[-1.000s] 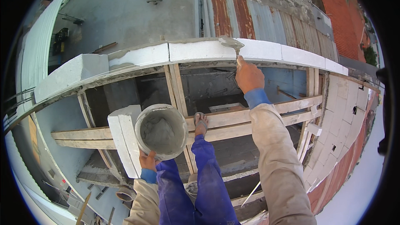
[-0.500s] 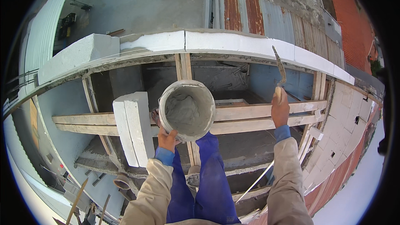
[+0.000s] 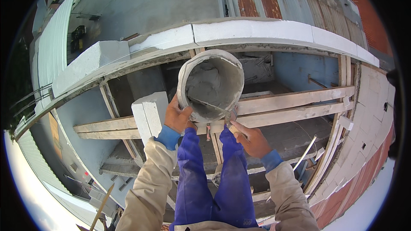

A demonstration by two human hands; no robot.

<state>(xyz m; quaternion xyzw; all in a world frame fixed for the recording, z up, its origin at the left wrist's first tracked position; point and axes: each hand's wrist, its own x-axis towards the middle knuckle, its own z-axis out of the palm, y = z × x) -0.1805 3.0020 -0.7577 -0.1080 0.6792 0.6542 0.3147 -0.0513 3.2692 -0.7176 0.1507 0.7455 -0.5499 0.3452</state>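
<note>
A round, mortar-crusted bucket [image 3: 183, 81] is in front of me above the planks, its mouth tipped toward me. Wet grey mortar [image 3: 207, 79] lies inside. My left hand [image 3: 177, 115] grips the bucket's near left rim, fingers closed around it. In my right hand [image 3: 252, 140] is the handle of a trowel [image 3: 214, 106], at the bucket's near right side. The trowel's blade reaches over the rim into the bucket, against the mortar.
Two white blocks [image 3: 150, 113] stand on the wooden planks [image 3: 295, 97] left of the bucket. Beyond runs a wall topped with white blocks [image 3: 252, 32], with a larger block [image 3: 92, 66] at its left. Open gaps drop away between the planks. A white rod [image 3: 305, 152] slants at right.
My right hand has come from the far right down and inward, bringing the trowel into the bucket. The bucket appears higher and further right in view, with my left hand still on it.
</note>
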